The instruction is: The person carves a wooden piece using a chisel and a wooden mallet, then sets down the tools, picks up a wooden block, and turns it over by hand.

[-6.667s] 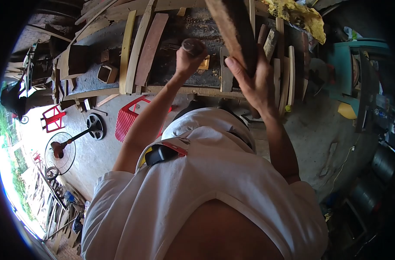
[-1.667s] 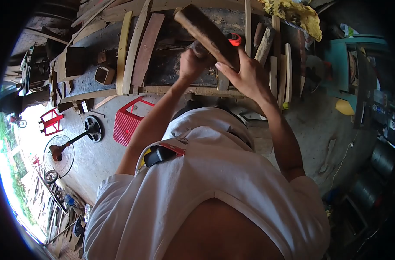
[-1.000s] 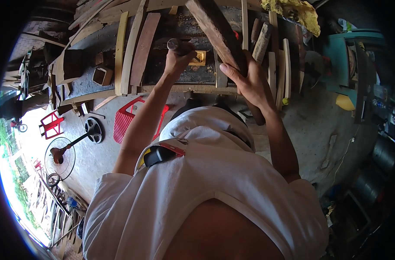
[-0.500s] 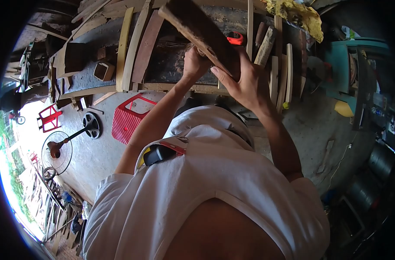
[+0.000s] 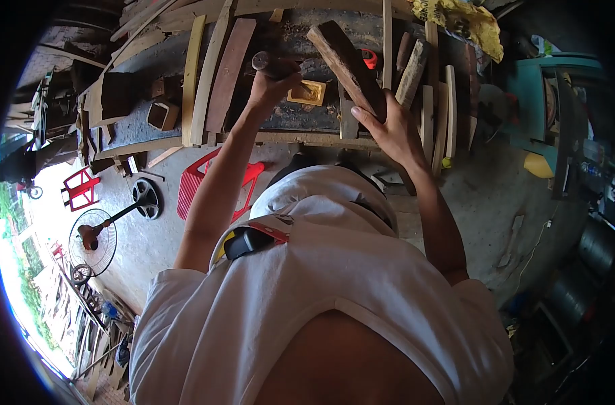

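My left hand (image 5: 270, 89) is closed around the thick round handle of a chisel (image 5: 272, 66), whose butt end points up and left. The chisel's lower end reaches toward a small light-coloured wooden piece (image 5: 319, 93) with a hollowed middle; I cannot tell whether it touches. To the right, my right hand (image 5: 396, 131) grips the near end of a heavy, rough wooden block (image 5: 351, 67), which slants up and left, apart from the chisel. Beside the block lies a red tape measure (image 5: 369, 59) on the dark workbench (image 5: 290, 123).
Wooden strips (image 5: 230, 74) lie across the bench left and right. A hollow wooden box (image 5: 163, 113) sits at the left. Below are a red plastic stool (image 5: 192, 185) and a standing fan (image 5: 94, 236). A teal cabinet (image 5: 533, 101) stands at the right.
The wooden block has swung away from over my left hand, down and to the right. My left hand has shifted left with the chisel, and the hollowed wooden piece now shows.
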Demonstrator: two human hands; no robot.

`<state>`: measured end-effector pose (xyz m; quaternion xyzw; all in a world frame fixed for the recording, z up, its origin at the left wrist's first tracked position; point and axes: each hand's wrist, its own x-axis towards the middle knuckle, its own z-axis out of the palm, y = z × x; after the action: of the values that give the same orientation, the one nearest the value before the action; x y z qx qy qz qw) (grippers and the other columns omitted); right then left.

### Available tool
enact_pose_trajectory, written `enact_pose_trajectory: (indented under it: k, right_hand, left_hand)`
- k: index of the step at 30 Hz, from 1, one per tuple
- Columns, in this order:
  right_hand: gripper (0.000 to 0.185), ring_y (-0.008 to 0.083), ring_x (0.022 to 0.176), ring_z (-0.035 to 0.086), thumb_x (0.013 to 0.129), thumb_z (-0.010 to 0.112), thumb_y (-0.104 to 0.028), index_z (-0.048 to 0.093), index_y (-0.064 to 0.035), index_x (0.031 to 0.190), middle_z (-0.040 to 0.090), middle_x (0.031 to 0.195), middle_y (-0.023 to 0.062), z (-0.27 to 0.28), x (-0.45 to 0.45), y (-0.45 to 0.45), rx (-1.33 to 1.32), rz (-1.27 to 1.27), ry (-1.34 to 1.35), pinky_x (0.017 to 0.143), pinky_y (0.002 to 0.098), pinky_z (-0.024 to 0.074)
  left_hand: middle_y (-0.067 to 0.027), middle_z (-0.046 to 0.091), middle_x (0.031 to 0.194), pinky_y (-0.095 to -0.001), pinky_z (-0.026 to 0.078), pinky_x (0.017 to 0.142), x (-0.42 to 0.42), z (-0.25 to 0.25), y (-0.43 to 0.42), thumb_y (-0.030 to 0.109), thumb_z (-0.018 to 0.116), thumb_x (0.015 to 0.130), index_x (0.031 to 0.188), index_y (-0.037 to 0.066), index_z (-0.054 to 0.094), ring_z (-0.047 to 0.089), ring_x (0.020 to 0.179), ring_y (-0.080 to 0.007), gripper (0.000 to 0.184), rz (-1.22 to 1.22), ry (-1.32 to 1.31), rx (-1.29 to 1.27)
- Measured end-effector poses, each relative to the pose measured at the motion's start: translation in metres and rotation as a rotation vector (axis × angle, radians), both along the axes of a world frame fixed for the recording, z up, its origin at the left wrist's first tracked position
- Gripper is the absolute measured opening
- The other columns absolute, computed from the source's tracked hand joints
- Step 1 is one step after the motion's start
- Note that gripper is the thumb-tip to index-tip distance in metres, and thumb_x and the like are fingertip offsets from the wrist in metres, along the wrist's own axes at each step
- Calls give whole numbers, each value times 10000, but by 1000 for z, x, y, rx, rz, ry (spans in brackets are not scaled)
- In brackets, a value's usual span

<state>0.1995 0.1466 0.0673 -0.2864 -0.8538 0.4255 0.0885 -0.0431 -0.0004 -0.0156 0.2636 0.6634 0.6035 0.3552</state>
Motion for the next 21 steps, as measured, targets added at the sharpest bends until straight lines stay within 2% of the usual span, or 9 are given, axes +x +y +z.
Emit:
enact_pose_trajectory:
  k: [7, 9, 10, 13, 14, 16, 17, 20, 21]
  right_hand:
    - [628, 392, 823, 710, 881, 662, -513, 540, 8, 1210, 696, 900, 249, 6, -1, -2, 7, -14, 34, 734, 444, 554]
    - [611, 353, 788, 719, 879, 684, -483, 547, 23, 1192, 695, 872, 239, 24, -7, -2, -190, -34, 34, 690, 416, 556]
    - [611, 353, 788, 719, 879, 684, -483, 547, 23, 1192, 695, 872, 239, 38, -13, -4, -194, -31, 33, 690, 416, 556]
    - [600, 327, 724, 722, 870, 715, -446, 537, 32, 1185, 689, 806, 219, 71, -29, -11, -196, -34, 252, 625, 399, 559]
    - [600, 327, 724, 722, 870, 715, -446, 537, 32, 1185, 689, 806, 219, 68, -34, -11, -198, -31, 254, 625, 399, 559]
    - [593, 365, 691, 712, 872, 703, -471, 536, 25, 1152, 684, 766, 211, 54, -43, -9, 139, 44, 311, 598, 420, 562]
    - [575, 387, 671, 702, 878, 684, -490, 534, 17, 1104, 677, 731, 206, 40, -43, -6, 244, 93, 76, 579, 434, 561]
    - [555, 382, 665, 703, 886, 667, -497, 530, 11, 1064, 675, 721, 206, 46, -44, 2, 266, 131, -56, 569, 435, 558]
    - [543, 380, 646, 699, 886, 669, -490, 529, 4, 1063, 667, 698, 201, 47, -43, 1, 256, 105, 51, 552, 442, 550]
  left_hand:
    - [-13, 658, 902, -270, 503, 753, 20, -18, 20, 91, 768, 813, 988, 48, 677, 611, 842, -108, 202, 54, 58, 28]
    - [-13, 663, 900, -276, 511, 757, 25, -22, 23, 81, 755, 829, 988, 44, 673, 618, 833, -108, 183, 84, 125, 35]
    - [-13, 663, 900, -276, 511, 757, 29, -17, 25, 81, 755, 829, 988, 44, 673, 618, 833, -108, 183, 86, 124, 32]
    - [-20, 703, 870, -272, 533, 764, 36, -15, 32, 104, 781, 773, 944, 60, 672, 645, 798, -91, 208, 61, 279, -2]
    - [-71, 722, 892, -305, 546, 773, 41, -16, 37, 154, 805, 755, 977, 36, 659, 692, 824, -152, 291, 111, 314, 47]
    - [-142, 729, 943, -353, 554, 789, 45, -25, 42, 229, 837, 727, 1013, 13, 655, 723, 888, -247, 402, 170, 438, -52]
    - [-189, 722, 969, -395, 553, 806, 47, -28, 45, 281, 858, 700, 1039, 1, 653, 718, 937, -318, 485, 168, 456, -40]
    - [-188, 721, 977, -403, 553, 813, 47, -28, 42, 278, 862, 696, 1065, 4, 649, 714, 941, -330, 506, 148, 389, 16]
    - [-198, 717, 980, -416, 553, 812, 49, -20, 41, 269, 856, 694, 1064, 5, 650, 705, 955, -353, 499, 150, 379, -13]
